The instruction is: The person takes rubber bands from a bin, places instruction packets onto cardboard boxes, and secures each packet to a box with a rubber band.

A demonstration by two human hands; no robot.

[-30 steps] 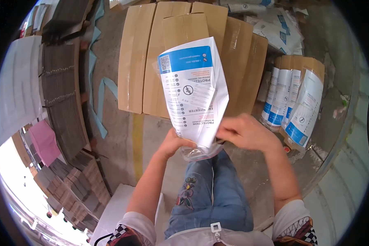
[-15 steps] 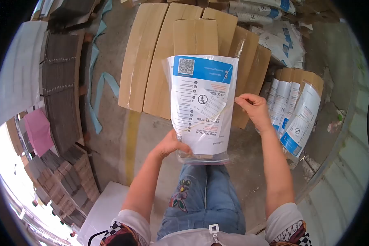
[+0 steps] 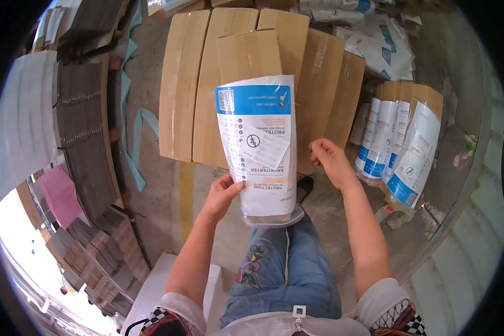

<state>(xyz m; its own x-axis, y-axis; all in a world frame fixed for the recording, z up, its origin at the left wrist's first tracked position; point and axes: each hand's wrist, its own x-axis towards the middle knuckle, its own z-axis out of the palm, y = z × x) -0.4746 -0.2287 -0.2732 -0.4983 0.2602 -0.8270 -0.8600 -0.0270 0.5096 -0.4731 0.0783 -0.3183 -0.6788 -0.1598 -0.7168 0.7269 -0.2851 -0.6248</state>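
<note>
A white printed plastic bag [image 3: 263,204] with a blue band and QR code is wrapped into a roll in front of my legs. My left hand [image 3: 225,196] grips its left edge, thumb on the front. A white label [image 3: 269,150] shows on the bag's face. Across the lower part runs a thin yellow rubber band [image 3: 269,182]. To the right of the bag, and apart from it, is my right hand [image 3: 331,162], its fingers curled in with nothing visible in them.
Cardboard boxes [image 3: 179,84] stand side by side ahead. An open carton [image 3: 428,95] with several similar rolled bags sits at the right. More plastic packages [image 3: 383,47] lie behind it. Stacked flat cardboard [image 3: 84,134] lines the left, near a blue strap [image 3: 131,151] on the floor.
My right hand has pulled back from the bag's right edge and dropped lower. The rubber band, stretched diagonally before, now lies across the bag's lower part. The bag looks narrower.
</note>
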